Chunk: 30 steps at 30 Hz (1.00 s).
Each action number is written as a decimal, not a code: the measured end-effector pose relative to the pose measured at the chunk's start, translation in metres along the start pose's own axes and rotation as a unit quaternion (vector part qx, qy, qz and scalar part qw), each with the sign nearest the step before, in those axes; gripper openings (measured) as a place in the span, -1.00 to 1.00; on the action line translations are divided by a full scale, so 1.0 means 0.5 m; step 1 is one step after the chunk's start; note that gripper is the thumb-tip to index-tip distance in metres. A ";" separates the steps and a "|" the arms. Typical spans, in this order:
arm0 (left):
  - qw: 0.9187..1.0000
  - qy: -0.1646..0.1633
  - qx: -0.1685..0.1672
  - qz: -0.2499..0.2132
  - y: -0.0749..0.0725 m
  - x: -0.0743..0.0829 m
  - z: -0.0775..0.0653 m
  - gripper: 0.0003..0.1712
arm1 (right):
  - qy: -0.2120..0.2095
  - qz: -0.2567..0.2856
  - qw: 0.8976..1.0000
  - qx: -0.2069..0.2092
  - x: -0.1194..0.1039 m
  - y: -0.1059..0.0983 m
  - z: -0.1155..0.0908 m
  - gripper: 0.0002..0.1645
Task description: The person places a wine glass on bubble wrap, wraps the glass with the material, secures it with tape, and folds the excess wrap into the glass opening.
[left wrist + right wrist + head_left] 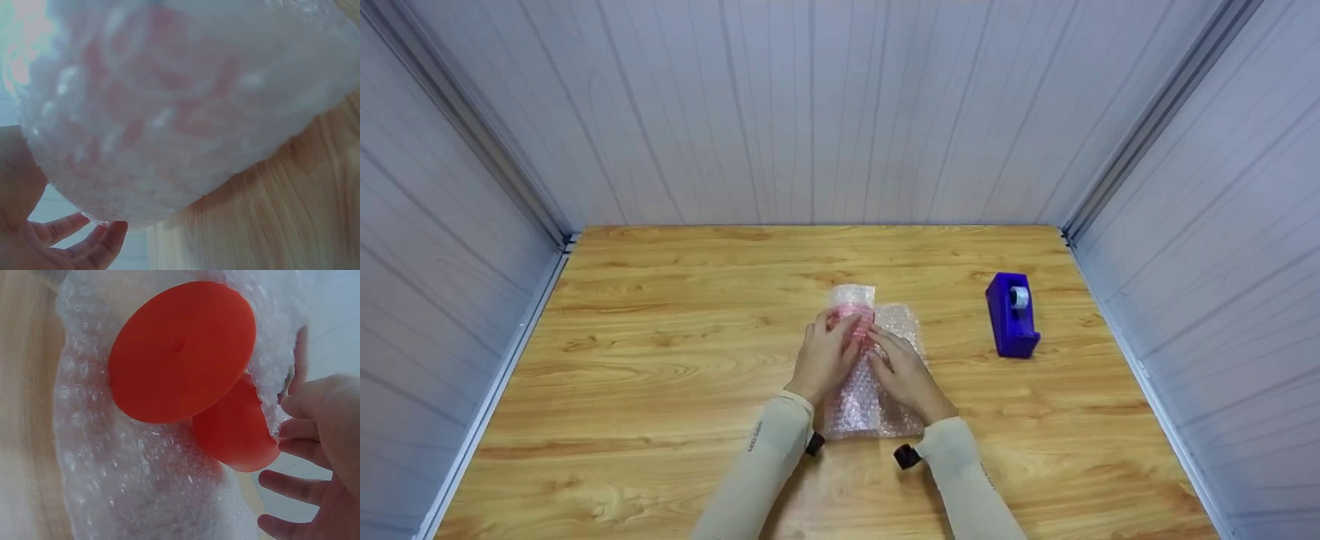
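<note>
A red goblet-shaped object lies partly rolled inside a sheet of bubble wrap [855, 405]. In the right wrist view its flat round base [183, 354] and rounded body [239, 427] show at the open end of the roll. My left hand [825, 360] grips the left side of the wrapped roll, its fingers bent round the bubble wrap [185, 129]. On the other side my right hand [907, 375] touches the wrap's edge with its fingertips, the other fingers spread and fairly straight. The wrap hides much of the red object.
A blue tape dispenser [1014, 319] with a roll of tape stands on the right of the wooden table [660, 337]. White panel walls [840, 112] enclose the table at the back and both sides. Part of the bubble wrap lies flat to the right of the roll.
</note>
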<state>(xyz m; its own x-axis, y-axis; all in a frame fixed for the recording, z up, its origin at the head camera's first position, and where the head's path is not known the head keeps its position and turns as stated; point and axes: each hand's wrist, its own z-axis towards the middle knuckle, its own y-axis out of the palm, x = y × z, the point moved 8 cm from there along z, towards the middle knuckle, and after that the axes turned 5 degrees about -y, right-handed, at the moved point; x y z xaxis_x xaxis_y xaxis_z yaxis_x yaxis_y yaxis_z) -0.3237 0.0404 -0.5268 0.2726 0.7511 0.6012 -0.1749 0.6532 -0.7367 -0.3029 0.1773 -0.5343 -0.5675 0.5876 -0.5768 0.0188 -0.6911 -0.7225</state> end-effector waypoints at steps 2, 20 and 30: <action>1.000 0.004 0.007 -0.007 -0.003 0.000 -0.001 -0.50 | 0.004 0.003 1.000 -0.005 0.003 0.000 0.000 -0.51; 0.995 0.031 0.041 -0.086 -0.012 -0.012 -0.001 -0.61 | -0.011 -0.001 1.000 0.004 0.010 -0.010 -0.001 -0.50; 0.995 0.036 0.029 -0.092 -0.007 -0.005 0.001 -0.60 | 0.048 0.045 0.998 -0.015 0.031 -0.002 -0.009 -0.49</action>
<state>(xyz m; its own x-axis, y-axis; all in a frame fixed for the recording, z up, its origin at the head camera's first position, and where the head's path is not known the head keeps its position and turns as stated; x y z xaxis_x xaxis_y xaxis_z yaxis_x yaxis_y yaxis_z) -0.3243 0.0361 -0.5254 0.3726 0.6111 0.6984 -0.1702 0.7848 -0.5959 -0.3081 0.1891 -0.5442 -0.4813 0.5627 -0.6720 0.0905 -0.7307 -0.6767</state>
